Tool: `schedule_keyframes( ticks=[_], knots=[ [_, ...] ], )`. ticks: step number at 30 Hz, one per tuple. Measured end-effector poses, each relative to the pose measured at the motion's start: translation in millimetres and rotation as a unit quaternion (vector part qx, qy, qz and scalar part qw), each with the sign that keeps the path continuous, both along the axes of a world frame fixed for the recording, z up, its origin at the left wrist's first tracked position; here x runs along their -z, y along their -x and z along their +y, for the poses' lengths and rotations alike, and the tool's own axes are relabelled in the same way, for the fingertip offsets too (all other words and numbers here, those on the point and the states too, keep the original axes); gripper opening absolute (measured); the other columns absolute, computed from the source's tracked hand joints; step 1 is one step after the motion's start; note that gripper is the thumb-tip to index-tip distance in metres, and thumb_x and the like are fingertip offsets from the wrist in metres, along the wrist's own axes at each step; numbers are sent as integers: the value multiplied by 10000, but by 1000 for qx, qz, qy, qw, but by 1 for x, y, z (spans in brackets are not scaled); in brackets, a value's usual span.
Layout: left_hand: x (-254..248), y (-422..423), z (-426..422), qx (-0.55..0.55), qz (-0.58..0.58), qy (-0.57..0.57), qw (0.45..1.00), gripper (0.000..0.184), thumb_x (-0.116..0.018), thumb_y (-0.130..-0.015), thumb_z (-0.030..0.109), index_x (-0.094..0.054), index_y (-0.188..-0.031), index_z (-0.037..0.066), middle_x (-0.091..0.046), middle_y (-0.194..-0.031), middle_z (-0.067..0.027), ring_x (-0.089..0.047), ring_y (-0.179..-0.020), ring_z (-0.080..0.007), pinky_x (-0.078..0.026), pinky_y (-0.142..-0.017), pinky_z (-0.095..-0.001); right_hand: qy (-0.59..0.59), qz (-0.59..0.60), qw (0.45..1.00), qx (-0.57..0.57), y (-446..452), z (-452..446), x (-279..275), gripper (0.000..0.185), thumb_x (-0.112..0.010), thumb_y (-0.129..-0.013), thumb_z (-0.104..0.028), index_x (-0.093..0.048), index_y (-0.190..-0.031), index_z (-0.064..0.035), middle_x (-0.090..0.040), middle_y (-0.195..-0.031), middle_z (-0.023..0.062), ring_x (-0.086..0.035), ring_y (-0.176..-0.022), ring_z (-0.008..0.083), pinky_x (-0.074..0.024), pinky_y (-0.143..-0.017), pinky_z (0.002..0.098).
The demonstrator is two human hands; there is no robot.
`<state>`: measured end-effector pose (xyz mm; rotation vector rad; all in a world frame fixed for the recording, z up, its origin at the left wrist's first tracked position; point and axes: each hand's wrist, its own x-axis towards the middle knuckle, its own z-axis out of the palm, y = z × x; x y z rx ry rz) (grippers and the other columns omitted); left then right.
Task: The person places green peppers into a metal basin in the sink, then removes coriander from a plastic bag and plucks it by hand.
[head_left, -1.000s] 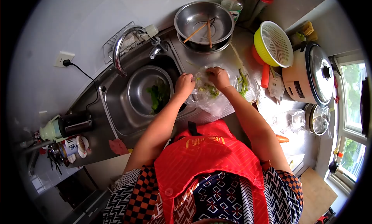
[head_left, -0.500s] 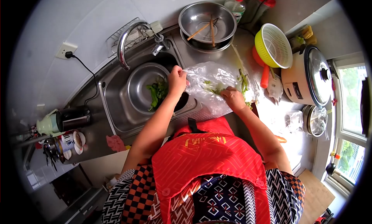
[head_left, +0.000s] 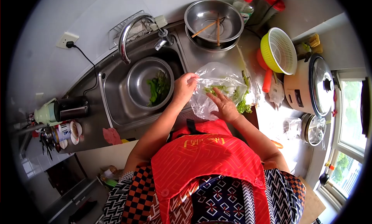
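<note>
My left hand (head_left: 185, 87) pinches the left edge of a clear plastic bag (head_left: 205, 104) on the steel counter. Over the bag's front part, my right hand (head_left: 224, 106) has its fingers spread, with nothing gripped in it. Thin green stems (head_left: 219, 87) show in or under the bag near my right fingertips. More leafy greens (head_left: 244, 106) lie just to the right of the bag. In the sink, a steel basin (head_left: 135, 83) holds dark green leaves and a green pepper-like vegetable (head_left: 153, 93).
The faucet (head_left: 124, 38) arches over the sink (head_left: 108, 104). Behind the bag are stacked steel bowls (head_left: 197, 20) with chopsticks. At the right stand a yellow-green colander (head_left: 267, 49), an orange handle (head_left: 267, 80) and a rice cooker (head_left: 302, 88). A pink cloth (head_left: 111, 136) lies at the front edge.
The bag has been spread out between my hands. My right hand has moved forward from the counter's front, let go and opened its fingers; my left hand still holds the bag's edge.
</note>
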<state>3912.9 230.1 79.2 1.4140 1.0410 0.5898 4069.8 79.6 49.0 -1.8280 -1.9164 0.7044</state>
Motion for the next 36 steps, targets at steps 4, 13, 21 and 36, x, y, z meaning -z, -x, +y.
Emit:
schedule_keyframes(
  ticks=[4, 13, 21, 36],
  knots=[
    [15, 18, 4, -100, -66, 6, 993, 72, -591, -851, 93, -587, -860, 22, -595, -731, -27, -510, -557, -53, -407, -471, -205, -34, 35, 998, 27, -3, -9, 29, 281, -584, -710, -28, -638, -960, -143, -608, -1063, 62, -616, -902, 275, -523, -729, 356],
    [-13, 68, 12, -244, -324, 160, 900, 142, -559, -893, 155, -540, -995, 59, -595, -886, -38, -553, -799, -109, -475, -711, -261, -138, 23, 990, 0, 20, -9, -33, 173, -568, -665, 22, -635, -760, -106, -643, -851, 50, -627, -758, 255, -519, -663, 338],
    [-63, 179, -19, -243, -388, 126, 880, 445, -436, -780, -112, -513, -1183, 60, -551, -972, -37, -541, -835, -113, -465, -723, -227, -185, 70, 978, -59, 106, 16, -77, 188, -559, -631, 77, -620, -734, -68, -634, -816, 67, -627, -718, 257, -518, -603, 331],
    [-61, 467, -148, -414, -124, -65, 899, 91, -588, -869, 117, -575, -896, 31, -491, -701, 57, -442, -623, -17, -380, -544, -162, -267, 108, 878, -383, 416, 60, -125, 233, -547, -546, 111, -590, -690, -66, -603, -772, 45, -589, -703, 242, -479, -587, 327]
  ],
)
